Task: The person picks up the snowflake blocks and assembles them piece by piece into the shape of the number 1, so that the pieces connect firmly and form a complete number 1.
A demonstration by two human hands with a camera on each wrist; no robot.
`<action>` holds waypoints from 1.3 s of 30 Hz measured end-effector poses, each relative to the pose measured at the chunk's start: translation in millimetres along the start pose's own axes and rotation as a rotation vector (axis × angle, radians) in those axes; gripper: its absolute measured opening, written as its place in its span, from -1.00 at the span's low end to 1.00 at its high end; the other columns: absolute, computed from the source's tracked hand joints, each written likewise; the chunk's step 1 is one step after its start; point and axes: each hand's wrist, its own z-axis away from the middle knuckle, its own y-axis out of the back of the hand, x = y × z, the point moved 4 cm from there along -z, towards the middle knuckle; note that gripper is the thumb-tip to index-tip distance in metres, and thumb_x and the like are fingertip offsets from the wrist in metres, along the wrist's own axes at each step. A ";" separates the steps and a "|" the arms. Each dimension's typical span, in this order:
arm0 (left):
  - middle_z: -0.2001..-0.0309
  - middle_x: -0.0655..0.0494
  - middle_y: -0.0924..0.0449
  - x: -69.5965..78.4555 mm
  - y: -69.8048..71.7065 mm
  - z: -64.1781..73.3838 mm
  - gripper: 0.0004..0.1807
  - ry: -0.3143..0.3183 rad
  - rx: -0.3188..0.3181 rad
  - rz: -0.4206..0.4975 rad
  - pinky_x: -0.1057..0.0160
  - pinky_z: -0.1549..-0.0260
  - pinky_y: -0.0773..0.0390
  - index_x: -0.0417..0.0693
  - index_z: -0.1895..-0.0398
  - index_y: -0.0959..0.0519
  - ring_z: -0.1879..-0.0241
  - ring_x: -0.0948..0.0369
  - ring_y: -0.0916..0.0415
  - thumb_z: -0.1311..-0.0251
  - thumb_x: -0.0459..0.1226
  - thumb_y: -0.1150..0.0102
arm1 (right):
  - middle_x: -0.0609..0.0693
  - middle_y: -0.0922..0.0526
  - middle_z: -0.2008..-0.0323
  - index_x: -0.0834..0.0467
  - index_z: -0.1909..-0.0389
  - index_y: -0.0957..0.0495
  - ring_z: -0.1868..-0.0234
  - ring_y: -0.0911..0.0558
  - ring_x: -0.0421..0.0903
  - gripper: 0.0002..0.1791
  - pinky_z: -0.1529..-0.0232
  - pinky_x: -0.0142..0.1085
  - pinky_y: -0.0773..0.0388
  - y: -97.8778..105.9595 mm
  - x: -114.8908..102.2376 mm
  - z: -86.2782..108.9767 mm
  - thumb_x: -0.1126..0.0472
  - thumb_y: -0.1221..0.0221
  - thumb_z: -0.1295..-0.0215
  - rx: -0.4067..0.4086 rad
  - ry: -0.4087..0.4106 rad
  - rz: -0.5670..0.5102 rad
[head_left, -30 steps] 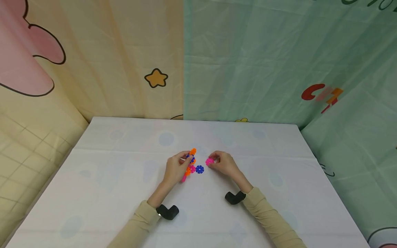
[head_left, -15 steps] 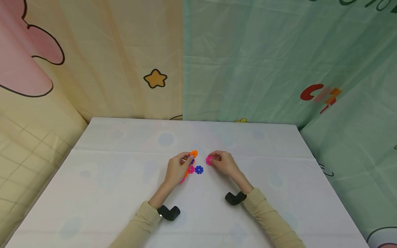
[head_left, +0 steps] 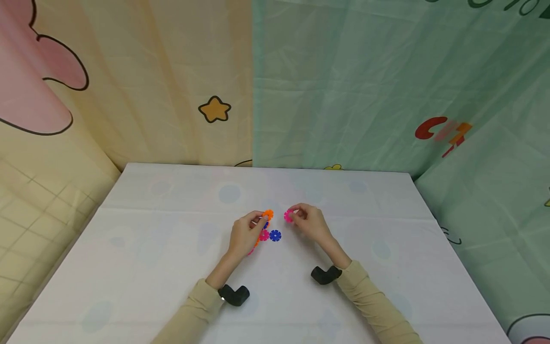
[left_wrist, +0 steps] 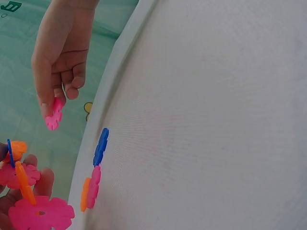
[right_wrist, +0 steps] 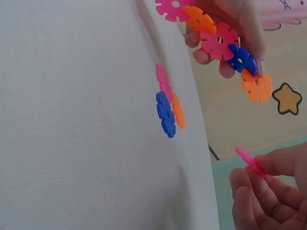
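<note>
My left hand [head_left: 245, 233] holds a chain of notched plastic snowflake discs above the table. Pink, orange, pink, blue and orange discs are slotted together in it, with the orange disc [right_wrist: 256, 86] at the free end. Across a small gap, my right hand [head_left: 312, 224] pinches a single pink snowflake disc [head_left: 288, 216] between thumb and index finger. Below them on the table lie a blue disc [head_left: 275, 235], a pink disc [head_left: 264, 235] and an orange disc [right_wrist: 178, 110]. From the head view, the left hand hides part of the chain.
A white cloth with pale blue spots covers the table [head_left: 172, 286]. Its far edge meets a beige and green printed curtain [head_left: 335, 95]. Each wrist wears a black camera mount [head_left: 234, 295] over or near a beige sleeve [head_left: 186, 310].
The chain has turned in my left hand, so its end orange disc shows more of its face. My right hand has moved slightly up and away from me with the pink disc.
</note>
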 end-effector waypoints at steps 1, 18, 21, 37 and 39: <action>0.41 0.04 -0.63 -0.3 -0.2 0.1 -0.76 0.001 -0.001 -0.001 0.40 0.50 -0.42 -0.08 0.18 -0.68 0.49 0.27 -0.45 -0.27 -0.13 -0.19 | 0.04 -0.61 0.51 0.20 0.12 -0.62 0.57 -0.58 -0.06 -0.80 0.65 -0.42 -0.40 0.1 -0.7 -0.1 0.26 -0.22 -0.26 0.003 0.005 -0.008; 0.46 0.08 -0.65 3.1 -5.0 1.7 -0.79 -0.015 -0.035 -0.056 0.43 0.70 -0.31 -0.08 0.23 -0.66 0.63 0.31 -0.38 -0.26 -0.13 -0.20 | 0.09 -0.60 0.54 0.19 0.12 -0.63 0.48 -0.65 0.12 -0.80 0.54 -0.46 -0.46 -0.3 -16.3 3.5 0.24 -0.24 -0.27 0.061 0.053 -0.110; 0.47 0.09 -0.63 3.8 -5.3 2.4 -0.80 -0.015 -0.038 -0.066 0.43 0.71 -0.29 -0.07 0.24 -0.65 0.65 0.31 -0.36 -0.26 -0.13 -0.20 | 0.12 -0.61 0.53 0.20 0.12 -0.63 0.47 -0.65 0.14 -0.80 0.52 -0.47 -0.49 -1.1 -19.2 4.0 0.24 -0.24 -0.27 0.057 0.076 -0.128; 0.53 0.11 -0.57 8.3 -7.5 4.2 -0.84 -0.076 -0.047 -0.149 0.43 0.70 -0.30 -0.04 0.25 -0.62 0.67 0.31 -0.31 -0.24 -0.16 -0.22 | 0.08 -0.62 0.55 0.19 0.12 -0.64 0.46 -0.64 0.17 -0.81 0.55 -0.46 -0.44 -6.0 -25.1 3.8 0.25 -0.22 -0.28 0.051 0.073 -0.131; 0.56 0.13 -0.55 8.6 -8.0 4.0 -0.84 -0.074 -0.052 -0.158 0.43 0.70 -0.29 -0.04 0.24 -0.62 0.68 0.31 -0.30 -0.24 -0.16 -0.22 | 0.09 -0.62 0.55 0.19 0.12 -0.64 0.46 -0.64 0.17 -0.81 0.55 -0.46 -0.44 -6.3 -25.4 3.7 0.25 -0.22 -0.27 0.048 0.077 -0.131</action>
